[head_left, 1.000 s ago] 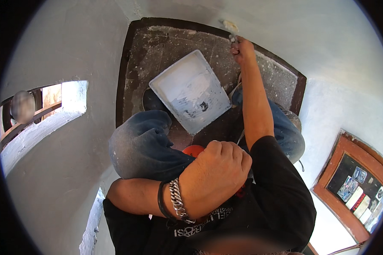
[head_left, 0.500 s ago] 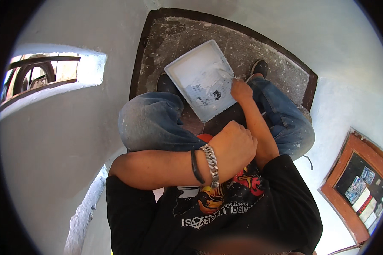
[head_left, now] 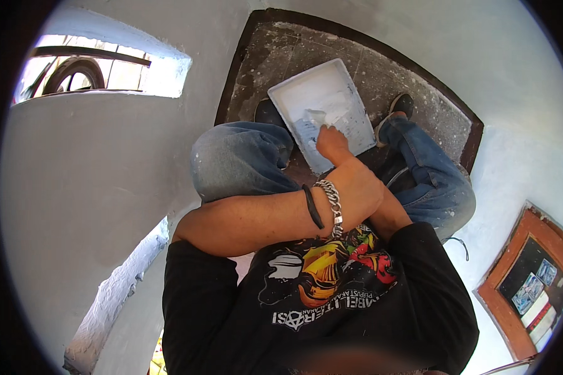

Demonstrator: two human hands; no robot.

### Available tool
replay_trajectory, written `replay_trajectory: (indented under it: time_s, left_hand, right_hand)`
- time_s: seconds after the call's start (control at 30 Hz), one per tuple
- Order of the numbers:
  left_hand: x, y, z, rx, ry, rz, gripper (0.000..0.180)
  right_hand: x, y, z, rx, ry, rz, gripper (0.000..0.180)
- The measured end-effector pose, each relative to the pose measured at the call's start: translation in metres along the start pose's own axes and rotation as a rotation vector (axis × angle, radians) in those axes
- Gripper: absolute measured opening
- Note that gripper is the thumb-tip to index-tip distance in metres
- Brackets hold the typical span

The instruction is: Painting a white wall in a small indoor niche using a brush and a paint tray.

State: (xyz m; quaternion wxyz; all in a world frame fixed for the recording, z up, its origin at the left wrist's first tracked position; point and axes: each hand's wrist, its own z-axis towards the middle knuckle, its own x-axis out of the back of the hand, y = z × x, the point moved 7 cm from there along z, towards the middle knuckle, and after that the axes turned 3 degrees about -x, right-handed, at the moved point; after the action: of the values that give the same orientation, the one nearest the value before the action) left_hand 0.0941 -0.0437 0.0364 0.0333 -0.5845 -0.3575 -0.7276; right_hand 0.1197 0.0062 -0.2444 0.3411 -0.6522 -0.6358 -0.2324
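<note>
A shallow white paint tray (head_left: 288,95) lies on the floor between my feet, its inside smeared with white paint. My right hand (head_left: 333,144) is closed over its near part and grips a paintbrush (head_left: 316,117). The pale, wide head of the brush rests on the tray's paint-streaked bottom; its handle is mostly hidden in the fingers. My left hand (head_left: 358,192) crosses over my right forearm and lies against it. Only its back shows, with the fingers turned down out of sight. A chain bracelet and a black band circle that wrist.
Grey paint-spotted floor (head_left: 263,59) reaches to a dark border along the wall. My jeans-clad knees flank the tray, with a dark shoe (head_left: 401,105) by its right side. A wall opening (head_left: 100,69) shows a wheel outside. At the lower right hangs an orange-brown wooden frame (head_left: 498,278).
My right hand has moved from the tray's right edge inward over its near part, bringing the brush along. The left hand now lies closer against the right forearm. The whole view has shifted slightly.
</note>
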Motion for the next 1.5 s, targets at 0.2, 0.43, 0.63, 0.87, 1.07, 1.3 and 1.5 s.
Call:
replay_trajectory:
  time_s: [0.2,0.43,0.63,0.87,1.07,1.3,1.5]
  left_hand:
    - [-0.005,-0.014,0.002,0.084,-0.105,-0.090,0.012]
    - [-0.006,-0.020,0.013,0.074,-0.141,-0.033,0.018]
    - [-0.019,-0.012,-0.001,0.018,-0.272,-0.115,0.017]
    - [-0.025,-0.018,-0.001,-0.006,-0.252,-0.111,0.016]
    - [-0.027,-0.011,-0.002,-0.035,-0.344,-0.090,0.015]
    - [-0.023,-0.013,-0.001,-0.025,-0.351,-0.063,0.012]
    - [-0.024,-0.003,-0.004,-0.077,-0.380,-0.097,0.017]
  right_hand:
    - [-0.004,-0.034,-0.015,0.140,0.002,-0.040,0.030]
    - [-0.001,0.092,0.050,0.402,0.055,0.182,0.026]
    - [-0.002,0.114,0.028,0.023,0.003,0.893,0.030]
    - [-0.028,0.132,0.015,-0.006,-0.040,0.962,0.033]
    - [-0.010,0.123,0.003,-0.058,-0.077,1.130,0.036]
    - [0.010,0.113,0.000,-0.014,-0.100,1.247,0.034]
    - [0.072,0.077,-0.001,0.188,-0.003,1.405,0.029]
